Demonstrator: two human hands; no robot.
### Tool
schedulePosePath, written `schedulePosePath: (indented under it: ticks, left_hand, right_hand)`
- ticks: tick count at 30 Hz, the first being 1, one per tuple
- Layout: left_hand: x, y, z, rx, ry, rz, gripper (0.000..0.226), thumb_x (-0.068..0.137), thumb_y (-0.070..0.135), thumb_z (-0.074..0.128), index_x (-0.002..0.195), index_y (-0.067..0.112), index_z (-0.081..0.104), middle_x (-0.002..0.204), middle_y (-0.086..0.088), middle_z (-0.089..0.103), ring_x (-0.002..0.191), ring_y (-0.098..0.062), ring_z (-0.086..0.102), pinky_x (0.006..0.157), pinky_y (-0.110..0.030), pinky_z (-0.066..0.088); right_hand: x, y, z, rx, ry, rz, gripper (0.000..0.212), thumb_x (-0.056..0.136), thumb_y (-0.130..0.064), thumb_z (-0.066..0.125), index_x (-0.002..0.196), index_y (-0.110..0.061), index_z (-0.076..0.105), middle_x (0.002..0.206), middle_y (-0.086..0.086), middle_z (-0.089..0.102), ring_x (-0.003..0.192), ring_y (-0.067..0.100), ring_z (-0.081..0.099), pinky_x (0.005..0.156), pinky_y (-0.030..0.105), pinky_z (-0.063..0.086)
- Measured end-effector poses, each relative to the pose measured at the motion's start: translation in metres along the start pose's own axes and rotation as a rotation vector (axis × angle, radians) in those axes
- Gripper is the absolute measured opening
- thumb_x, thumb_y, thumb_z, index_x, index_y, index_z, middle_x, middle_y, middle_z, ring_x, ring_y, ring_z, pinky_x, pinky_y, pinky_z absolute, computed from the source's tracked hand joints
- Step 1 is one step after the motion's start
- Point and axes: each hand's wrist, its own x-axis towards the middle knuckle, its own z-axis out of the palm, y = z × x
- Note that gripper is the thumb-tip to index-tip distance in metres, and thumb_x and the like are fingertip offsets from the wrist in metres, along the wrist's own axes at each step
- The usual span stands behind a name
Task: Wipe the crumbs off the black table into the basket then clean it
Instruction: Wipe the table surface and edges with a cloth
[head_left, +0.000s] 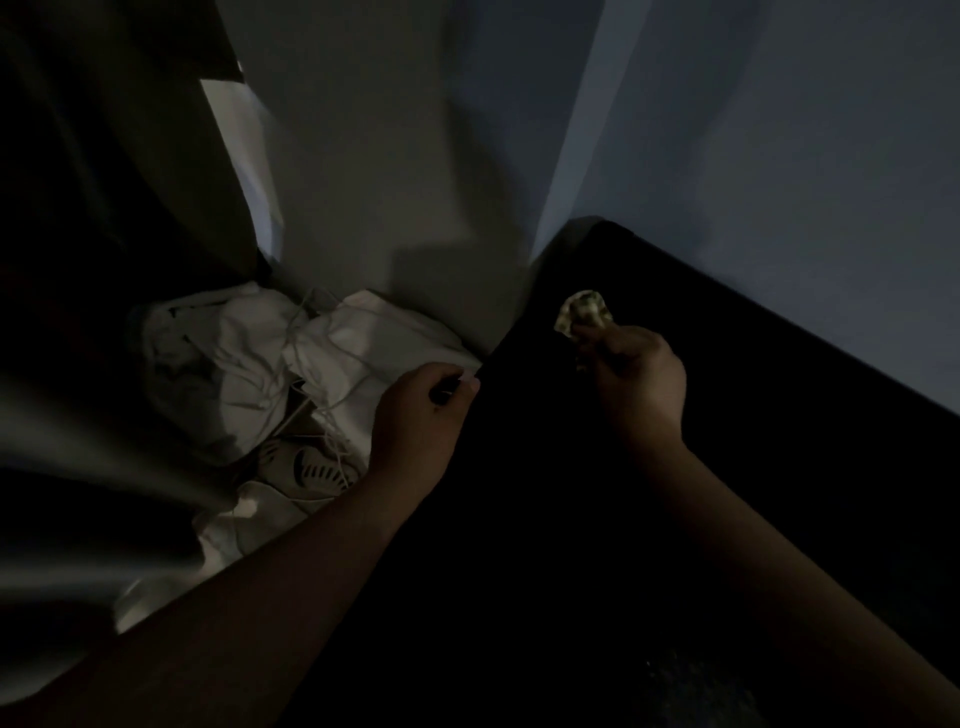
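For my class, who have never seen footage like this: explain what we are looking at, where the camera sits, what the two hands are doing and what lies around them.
There is one picture, taken by a camera worn on a person's head, looking down at their own bare hands in a dim room. The right hand pinches a small crumpled cloth above the black table. The left hand is curled at the table's left edge, seemingly gripping something dark; what it is cannot be told. Beside the table, on the floor by the wall, lie white bags with strings. No crumbs or basket can be made out.
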Motion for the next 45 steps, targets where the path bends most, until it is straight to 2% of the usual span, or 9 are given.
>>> schedulePosePath:
  ticks: [5, 10, 14, 18, 24, 27, 29, 37, 45]
  left_hand:
    - [-0.015, -0.007, -0.025, -0.037, 0.037, -0.007, 0.012, 0.087, 0.021, 0.065, 0.097, 0.015, 0.069, 0.091, 0.001, 0.07, 0.087, -0.011, 0.065, 0.078, -0.024, 0.049]
    - [-0.037, -0.022, -0.046, 0.066, -0.051, -0.018, 0.01, 0.087, 0.027, 0.065, 0.094, 0.021, 0.067, 0.087, 0.007, 0.068, 0.081, -0.006, 0.063, 0.072, -0.02, 0.048]
    - [-0.043, -0.035, -0.05, 0.09, -0.068, -0.042, 0.02, 0.085, 0.034, 0.066, 0.098, 0.019, 0.069, 0.094, 0.002, 0.068, 0.082, -0.008, 0.064, 0.077, -0.031, 0.052]
    - [-0.047, -0.035, -0.054, 0.025, -0.11, -0.067, 0.012, 0.082, 0.037, 0.069, 0.082, 0.025, 0.07, 0.076, 0.006, 0.07, 0.074, -0.011, 0.066, 0.071, -0.036, 0.054]
    - [-0.065, -0.04, -0.073, 0.018, -0.154, -0.025, 0.007, 0.075, 0.034, 0.072, 0.078, 0.033, 0.067, 0.079, 0.008, 0.07, 0.075, -0.006, 0.065, 0.07, -0.024, 0.05]
    - [-0.073, -0.047, -0.077, -0.003, -0.159, -0.046, 0.017, 0.081, 0.017, 0.073, 0.082, 0.033, 0.067, 0.083, 0.005, 0.071, 0.076, -0.001, 0.065, 0.067, -0.015, 0.049]
    - [-0.074, -0.05, -0.078, -0.042, -0.143, -0.067, 0.013, 0.078, 0.024, 0.075, 0.081, 0.034, 0.068, 0.082, 0.007, 0.072, 0.076, -0.001, 0.066, 0.069, -0.017, 0.05]
    - [-0.083, -0.043, -0.078, -0.034, -0.109, -0.011, 0.019, 0.08, 0.02, 0.073, 0.076, 0.036, 0.066, 0.079, 0.022, 0.069, 0.072, 0.005, 0.063, 0.065, -0.01, 0.048]
    - [-0.094, -0.058, -0.091, -0.032, -0.138, -0.026, 0.016, 0.08, 0.018, 0.074, 0.085, 0.032, 0.069, 0.086, 0.007, 0.071, 0.082, -0.003, 0.066, 0.071, -0.018, 0.05]
  right_hand:
    - [-0.041, -0.021, 0.005, 0.044, -0.012, -0.082, 0.021, 0.082, -0.013, 0.069, 0.1, -0.021, 0.076, 0.096, 0.0, 0.072, 0.093, 0.02, 0.064, 0.078, 0.024, 0.048]
    - [-0.046, -0.028, -0.003, 0.142, -0.046, -0.03, 0.024, 0.085, -0.011, 0.069, 0.103, -0.024, 0.075, 0.096, -0.003, 0.072, 0.093, 0.017, 0.066, 0.083, 0.035, 0.054]
    - [-0.037, -0.023, -0.003, 0.04, -0.005, 0.029, 0.021, 0.09, -0.018, 0.064, 0.107, -0.024, 0.074, 0.097, 0.0, 0.07, 0.091, 0.018, 0.065, 0.078, 0.018, 0.047]
    - [-0.06, -0.034, 0.009, -0.035, 0.0, 0.022, 0.028, 0.08, -0.022, 0.06, 0.104, -0.023, 0.075, 0.096, 0.004, 0.071, 0.093, 0.021, 0.064, 0.077, 0.011, 0.037]
    - [-0.116, -0.066, 0.013, 0.111, -0.045, -0.04, 0.026, 0.074, -0.01, 0.071, 0.097, -0.02, 0.077, 0.094, -0.012, 0.066, 0.092, 0.011, 0.061, 0.08, 0.0, 0.037]
    - [-0.113, -0.065, 0.003, 0.172, -0.129, -0.033, 0.023, 0.08, -0.012, 0.068, 0.098, -0.022, 0.077, 0.089, -0.005, 0.072, 0.089, 0.017, 0.066, 0.081, 0.025, 0.054]
    - [-0.098, -0.06, -0.006, 0.189, -0.069, -0.013, 0.022, 0.083, -0.012, 0.069, 0.1, -0.024, 0.076, 0.088, -0.002, 0.073, 0.082, 0.017, 0.068, 0.075, 0.035, 0.056]
    - [-0.091, -0.045, 0.003, -0.014, -0.015, 0.047, 0.022, 0.088, -0.024, 0.06, 0.104, -0.026, 0.075, 0.102, -0.005, 0.07, 0.097, 0.016, 0.065, 0.081, 0.024, 0.05]
    - [-0.153, -0.086, 0.008, 0.248, -0.14, 0.002, 0.019, 0.079, -0.009, 0.07, 0.094, -0.018, 0.077, 0.091, -0.011, 0.066, 0.085, 0.009, 0.064, 0.075, 0.012, 0.049]
